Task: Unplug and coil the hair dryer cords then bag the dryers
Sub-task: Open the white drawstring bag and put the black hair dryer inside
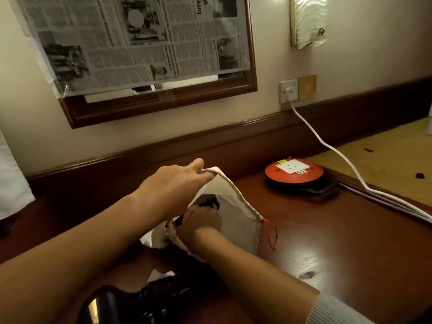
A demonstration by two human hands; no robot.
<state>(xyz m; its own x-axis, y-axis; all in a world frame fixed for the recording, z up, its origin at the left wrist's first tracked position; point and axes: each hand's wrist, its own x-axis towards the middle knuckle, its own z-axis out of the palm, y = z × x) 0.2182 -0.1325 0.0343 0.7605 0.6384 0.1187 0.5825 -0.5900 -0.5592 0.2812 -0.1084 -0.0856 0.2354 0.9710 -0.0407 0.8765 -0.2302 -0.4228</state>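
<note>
1. Left hand (pixel 173 183) pinches the far rim of a white drawstring bag (pixel 238 220), lifting it so the mouth stands open above the desk.
2. Right hand (pixel 201 223) reaches into the bag's mouth, fingers curled round a black hair dryer (pixel 208 203) that is partly inside.
3. Orange drawstrings (pixel 271 235) hang from the bag's right corner.
4. A second black hair dryer (pixel 145 302) lies on the near edge of the dark wooden desk (pixel 339 242), below the arms.
5. Far right on the desk sits an orange extension reel (pixel 294 173).
6. A white cable (pixel 327 143) runs from a wall socket (pixel 288 91) down across the desk's right side.
7. A newspaper-covered mirror (pixel 140 43) hangs on the wall at far left.
</note>
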